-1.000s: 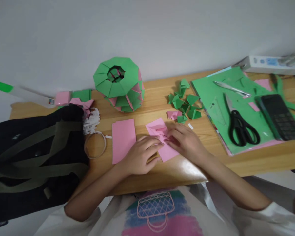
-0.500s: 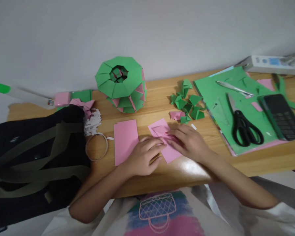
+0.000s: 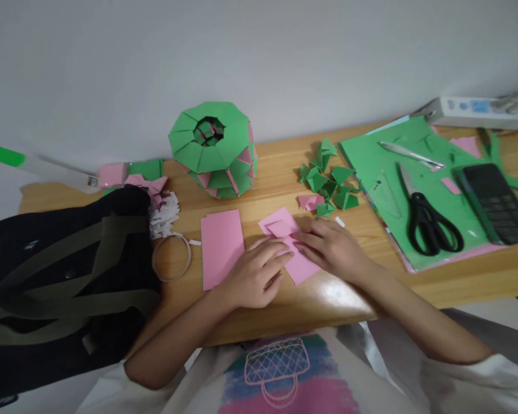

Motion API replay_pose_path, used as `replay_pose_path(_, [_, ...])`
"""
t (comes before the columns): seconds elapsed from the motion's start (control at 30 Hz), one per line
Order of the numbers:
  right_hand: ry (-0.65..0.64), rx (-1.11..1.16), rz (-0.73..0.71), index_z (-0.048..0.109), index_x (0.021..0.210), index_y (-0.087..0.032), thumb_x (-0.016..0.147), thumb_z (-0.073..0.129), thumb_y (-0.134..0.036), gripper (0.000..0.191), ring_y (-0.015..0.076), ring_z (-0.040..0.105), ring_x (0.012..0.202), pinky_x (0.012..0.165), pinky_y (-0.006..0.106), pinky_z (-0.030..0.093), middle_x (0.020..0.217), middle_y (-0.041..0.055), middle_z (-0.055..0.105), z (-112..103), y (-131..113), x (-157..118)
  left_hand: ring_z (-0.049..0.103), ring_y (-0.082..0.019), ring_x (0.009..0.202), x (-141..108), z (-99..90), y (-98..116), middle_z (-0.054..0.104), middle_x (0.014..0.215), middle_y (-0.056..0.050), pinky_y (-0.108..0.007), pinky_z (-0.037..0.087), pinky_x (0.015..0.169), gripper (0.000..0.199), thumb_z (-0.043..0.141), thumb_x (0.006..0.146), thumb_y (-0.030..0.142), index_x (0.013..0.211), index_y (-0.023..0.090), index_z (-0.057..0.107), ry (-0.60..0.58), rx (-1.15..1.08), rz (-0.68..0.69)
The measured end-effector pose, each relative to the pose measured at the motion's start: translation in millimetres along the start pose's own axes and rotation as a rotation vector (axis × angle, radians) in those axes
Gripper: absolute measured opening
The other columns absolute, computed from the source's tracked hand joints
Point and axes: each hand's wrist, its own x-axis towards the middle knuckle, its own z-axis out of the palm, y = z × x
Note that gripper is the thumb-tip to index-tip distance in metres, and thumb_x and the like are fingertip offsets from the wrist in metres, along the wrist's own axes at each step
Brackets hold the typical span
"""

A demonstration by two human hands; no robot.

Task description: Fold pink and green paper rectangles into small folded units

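Between my hands a pink paper piece (image 3: 302,263) lies on the wooden table, with a small folded pink piece (image 3: 280,228) on top. My left hand (image 3: 259,270) rests at its left side, fingertips on the paper near the fold. From the right, my right hand (image 3: 328,247) has its fingertips at the folded piece's edge; what they pinch is too small to make out. A stack of pink paper (image 3: 222,247) lies just left of my left hand. Several folded green pieces (image 3: 328,181) and a pink one (image 3: 310,202) sit beyond my right hand.
A green and pink paper model (image 3: 216,149) stands at the back. At right, scissors (image 3: 431,224), a pen (image 3: 410,154) and a calculator (image 3: 496,201) lie on green sheets (image 3: 371,149). At left are a black bag (image 3: 69,287), a tape ring (image 3: 154,259) and white scraps (image 3: 164,215).
The small folded pink piece between my fingertips has changed shape and shows a broader flat face. Both hands have stayed almost in place.
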Motion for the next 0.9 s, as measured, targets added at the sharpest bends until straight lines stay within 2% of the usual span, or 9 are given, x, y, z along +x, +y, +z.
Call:
replay_pose_path(0.13, [0.057,-0.027,-0.025,0.071,0.096,-0.014,0.092,0.051,-0.026,0.024,0.0210,0.056,0.075,0.067,0.033,0.047,0.081,0.0089,0.066,4.3,0.2,-0.4,0.052,-0.029,0.116,3.4,-0.8,1.3,0.055,0.122,-0.016,-0.048,0.046,0.097,0.045,0.054,0.079,0.013,0.124,0.014,0.049,-0.072,-0.035,-0.073])
replay_pose_path(0.3, [0.169,-0.100,-0.090,0.071,0.087,-0.014,0.093,0.049,-0.019,0.024,0.0195,0.055,0.070,0.062,0.032,0.045,0.076,0.0081,0.067,7.8,0.0,-3.3,0.051,-0.028,0.118,4.1,-1.9,1.5,0.052,0.126,-0.015,-0.047,0.045,0.097,0.053,0.055,0.078,0.014,0.130,0.019,0.044,-0.091,-0.086,-0.130])
replay_pose_path(0.5, [0.252,-0.030,-0.132,0.068,0.088,-0.014,0.090,0.052,-0.014,0.016,0.0195,0.059,0.076,0.063,0.032,0.048,0.088,0.0089,0.072,11.3,0.8,-9.6,0.051,-0.028,0.118,4.2,-3.5,0.9,0.052,0.125,-0.014,-0.047,0.044,0.098,0.056,0.057,0.077,0.014,0.131,0.022,0.044,-0.110,-0.134,-0.158])
replay_pose_path(0.77, [0.248,0.197,-0.132,0.064,0.103,-0.017,0.087,0.056,-0.013,0.018,0.0206,0.066,0.088,0.072,0.037,0.055,0.100,0.0098,0.073,14.8,5.3,-11.8,0.049,-0.027,0.120,5.3,-5.7,0.9,0.050,0.128,-0.015,-0.046,0.043,0.100,0.052,0.057,0.077,0.013,0.128,0.019,0.044,-0.109,-0.159,-0.151])
replay_pose_path(0.9, [0.209,0.191,-0.149,0.063,0.108,-0.018,0.088,0.054,-0.013,0.022,0.0205,0.066,0.095,0.080,0.038,0.055,0.104,0.0086,0.073,12.3,6.4,-12.8,0.050,-0.027,0.119,5.0,-5.9,0.7,0.051,0.127,-0.014,-0.046,0.044,0.098,0.053,0.056,0.077,0.013,0.128,0.020,0.044,-0.107,-0.174,-0.156])
